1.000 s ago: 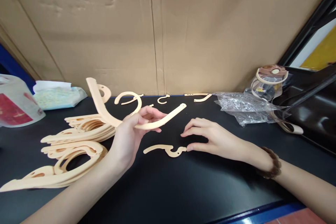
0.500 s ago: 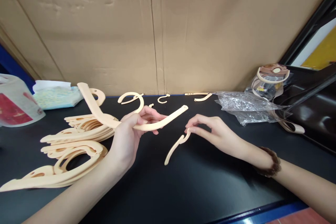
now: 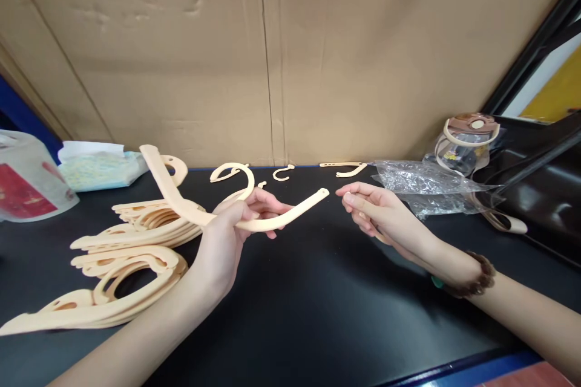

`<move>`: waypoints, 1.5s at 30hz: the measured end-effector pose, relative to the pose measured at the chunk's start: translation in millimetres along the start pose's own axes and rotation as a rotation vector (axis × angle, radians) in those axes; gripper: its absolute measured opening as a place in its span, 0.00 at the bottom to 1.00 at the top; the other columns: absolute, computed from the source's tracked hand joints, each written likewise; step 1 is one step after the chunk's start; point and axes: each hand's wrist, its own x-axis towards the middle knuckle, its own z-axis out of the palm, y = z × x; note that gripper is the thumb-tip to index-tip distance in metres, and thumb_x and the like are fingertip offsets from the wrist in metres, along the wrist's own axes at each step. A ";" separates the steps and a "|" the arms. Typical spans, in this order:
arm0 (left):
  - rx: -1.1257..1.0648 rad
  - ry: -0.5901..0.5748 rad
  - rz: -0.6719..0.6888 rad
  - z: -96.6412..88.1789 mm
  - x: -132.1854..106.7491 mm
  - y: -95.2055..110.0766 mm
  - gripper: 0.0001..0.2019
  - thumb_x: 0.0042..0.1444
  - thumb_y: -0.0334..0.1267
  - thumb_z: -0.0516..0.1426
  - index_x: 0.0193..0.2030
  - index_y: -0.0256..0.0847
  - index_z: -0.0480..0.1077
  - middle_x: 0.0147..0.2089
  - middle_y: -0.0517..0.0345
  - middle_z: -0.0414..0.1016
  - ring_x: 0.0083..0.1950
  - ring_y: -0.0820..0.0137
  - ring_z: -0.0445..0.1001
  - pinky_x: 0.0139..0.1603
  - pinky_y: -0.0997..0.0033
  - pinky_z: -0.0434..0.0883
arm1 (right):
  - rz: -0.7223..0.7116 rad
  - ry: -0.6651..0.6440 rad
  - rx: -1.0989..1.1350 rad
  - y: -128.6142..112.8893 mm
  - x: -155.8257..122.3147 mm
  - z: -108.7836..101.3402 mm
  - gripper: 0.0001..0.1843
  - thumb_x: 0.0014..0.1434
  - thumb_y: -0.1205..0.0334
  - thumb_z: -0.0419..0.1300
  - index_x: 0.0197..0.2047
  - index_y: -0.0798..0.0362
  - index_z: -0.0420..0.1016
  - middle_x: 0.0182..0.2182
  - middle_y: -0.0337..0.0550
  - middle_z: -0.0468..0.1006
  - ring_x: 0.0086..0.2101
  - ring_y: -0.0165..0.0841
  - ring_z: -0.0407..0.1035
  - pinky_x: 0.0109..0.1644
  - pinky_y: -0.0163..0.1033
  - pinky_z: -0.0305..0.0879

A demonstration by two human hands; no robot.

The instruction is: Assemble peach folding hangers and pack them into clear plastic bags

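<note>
My left hand [image 3: 227, 248] is closed around a cream plastic clothes hanger [image 3: 172, 193]. Its hook curves up behind the thumb, one arm rises to the left, and a slimmer end with a hole points right. To the right of that end, apart from it, my right hand [image 3: 388, 211] has its fingers pinched together. A small curved hanger piece [image 3: 382, 239] is in that hand, mostly hidden behind the fingers and palm. Stacked folded hangers [image 3: 149, 302] lie on the black table under and left of my left forearm.
Loose cream parts lie along the back edge, among them a small hook [image 3: 281, 176] and a jointed strip [image 3: 351, 169]. Clear plastic bags [image 3: 417, 181] and a bottle [image 3: 469, 139] stand at right. A tissue pack [image 3: 100, 166] and a white roll [image 3: 31, 178] sit left. Cardboard [image 3: 363, 60] walls the back.
My right hand has moved right and turned, so the small piece that hung from its fingertips is now mostly hidden. My left hand keeps the hanger nearly in place.
</note>
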 end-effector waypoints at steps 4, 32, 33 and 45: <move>-0.002 -0.008 -0.005 -0.2 -0.2 -1.0 0.11 0.43 0.30 0.50 0.24 0.36 0.74 0.30 0.53 0.79 0.29 0.70 0.71 0.28 0.77 0.69 | 0.016 -0.030 -0.016 -0.5 -1.3 -1.5 0.17 0.66 0.48 0.53 0.46 0.51 0.75 0.29 0.36 0.64 0.25 0.25 0.55 0.28 0.32 0.53; 0.057 -0.154 -0.067 4.2 -1.0 -3.8 0.10 0.46 0.32 0.50 0.26 0.37 0.72 0.34 0.49 0.81 0.30 0.66 0.72 0.27 0.73 0.68 | -0.425 0.012 -1.073 -7.3 -16.4 6.7 0.19 0.70 0.49 0.46 0.35 0.52 0.70 0.23 0.35 0.71 0.22 0.27 0.62 0.27 0.34 0.52; 0.062 -0.156 -0.063 4.0 -0.7 -4.3 0.10 0.46 0.32 0.50 0.27 0.37 0.72 0.34 0.48 0.81 0.30 0.67 0.72 0.28 0.73 0.68 | -0.454 0.016 -1.110 -6.6 -16.1 6.5 0.20 0.70 0.50 0.46 0.35 0.52 0.70 0.25 0.36 0.73 0.23 0.28 0.64 0.27 0.34 0.53; 0.137 -0.138 -0.025 5.4 -2.5 -1.9 0.09 0.48 0.33 0.50 0.27 0.38 0.72 0.32 0.51 0.78 0.32 0.66 0.72 0.28 0.73 0.68 | -0.710 0.238 -1.553 1.1 -17.7 10.9 0.22 0.72 0.54 0.43 0.33 0.54 0.71 0.27 0.41 0.78 0.28 0.32 0.72 0.27 0.38 0.52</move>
